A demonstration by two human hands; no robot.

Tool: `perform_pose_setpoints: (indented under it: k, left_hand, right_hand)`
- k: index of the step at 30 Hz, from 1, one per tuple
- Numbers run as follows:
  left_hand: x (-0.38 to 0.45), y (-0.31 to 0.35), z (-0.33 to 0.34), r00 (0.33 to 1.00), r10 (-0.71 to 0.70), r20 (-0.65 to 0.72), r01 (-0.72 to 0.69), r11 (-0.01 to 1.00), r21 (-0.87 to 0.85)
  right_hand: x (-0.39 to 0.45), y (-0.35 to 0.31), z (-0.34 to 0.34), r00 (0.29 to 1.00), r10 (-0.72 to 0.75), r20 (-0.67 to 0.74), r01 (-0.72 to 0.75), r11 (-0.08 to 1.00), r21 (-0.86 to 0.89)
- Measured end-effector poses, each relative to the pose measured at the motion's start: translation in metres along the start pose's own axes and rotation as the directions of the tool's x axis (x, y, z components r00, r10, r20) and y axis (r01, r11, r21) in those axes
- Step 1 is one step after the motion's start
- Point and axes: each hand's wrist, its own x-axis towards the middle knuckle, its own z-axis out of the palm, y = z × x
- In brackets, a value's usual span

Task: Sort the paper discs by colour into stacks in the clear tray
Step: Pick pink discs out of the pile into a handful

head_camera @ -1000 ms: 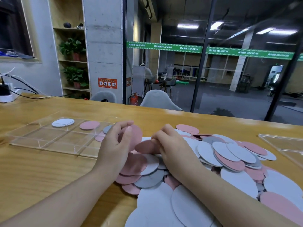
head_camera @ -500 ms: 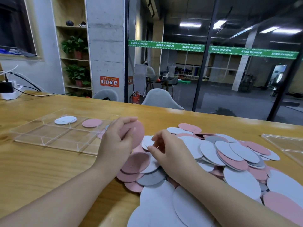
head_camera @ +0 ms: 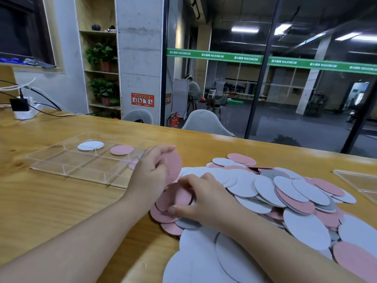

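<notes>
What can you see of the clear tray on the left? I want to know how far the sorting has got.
The clear tray looks like transparent plastic, flat and shallow, split by thin walls into compartments. It lies level on the wooden table, left of the loose pile of discs. In its far row sit white discs in one compartment and pink discs in the next; more pink and grey edges show further right, partly hidden by the left hand. The near compartments look empty. Whether the hand touches the tray is unclear.

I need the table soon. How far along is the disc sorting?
Barely begun. The clear tray holds a white disc, a pink disc and a few more behind the left hand, which holds pink discs. The right hand picks another. A big mixed pile remains.
</notes>
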Motion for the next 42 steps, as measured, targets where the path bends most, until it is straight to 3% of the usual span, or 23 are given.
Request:
perform_pose_setpoints:
  k: [6, 14, 18, 24, 27, 32, 36, 38, 42]
  left_hand:
    - [0.003, 0.002, -0.005, 0.997, -0.026, 0.075, 0.017, 0.993, 0.117]
    - [0.002, 0.001, -0.008, 1.0, -0.013, 0.007, 0.012, 0.99, 0.144]
    - [-0.001, 0.01, -0.004, 0.998, -0.051, 0.04, 0.052, 0.999, -0.015]
    - [-0.004, 0.014, -0.005, 0.987, -0.12, 0.111, 0.134, 0.982, -0.134]
    - [-0.003, 0.012, -0.005, 0.984, -0.131, 0.12, 0.146, 0.98, -0.135]
    - [0.0, 0.006, -0.005, 0.999, -0.014, 0.047, 0.013, 1.0, 0.011]
    - [0.003, 0.007, -0.006, 0.997, -0.059, -0.047, 0.054, 0.995, -0.088]
    - [0.005, 0.009, -0.01, 0.995, -0.001, -0.096, -0.003, 0.999, -0.04]
    - [0.008, 0.009, -0.016, 0.988, 0.067, -0.139, -0.061, 0.997, 0.047]
  right_hand:
    - [0.002, 0.005, 0.001, 0.998, -0.02, -0.064, 0.029, 0.987, 0.158]
    - [0.001, 0.014, 0.001, 0.955, 0.077, -0.285, 0.057, 0.9, 0.432]
    - [0.002, 0.016, 0.001, 0.927, 0.158, -0.34, 0.052, 0.845, 0.533]
    - [0.004, 0.017, 0.001, 0.915, 0.165, -0.367, 0.077, 0.823, 0.563]
    - [0.004, 0.016, 0.0, 0.938, 0.126, -0.322, 0.08, 0.827, 0.556]
    - [0.001, 0.01, -0.001, 0.966, 0.041, -0.254, 0.097, 0.855, 0.509]
    - [-0.001, 0.008, 0.003, 0.963, -0.025, -0.269, 0.117, 0.936, 0.332]
    - [-0.001, 0.006, 0.004, 0.957, -0.116, -0.264, 0.172, 0.965, 0.199]
    - [0.0, -0.004, 0.005, 0.968, -0.246, -0.058, 0.244, 0.969, -0.031]
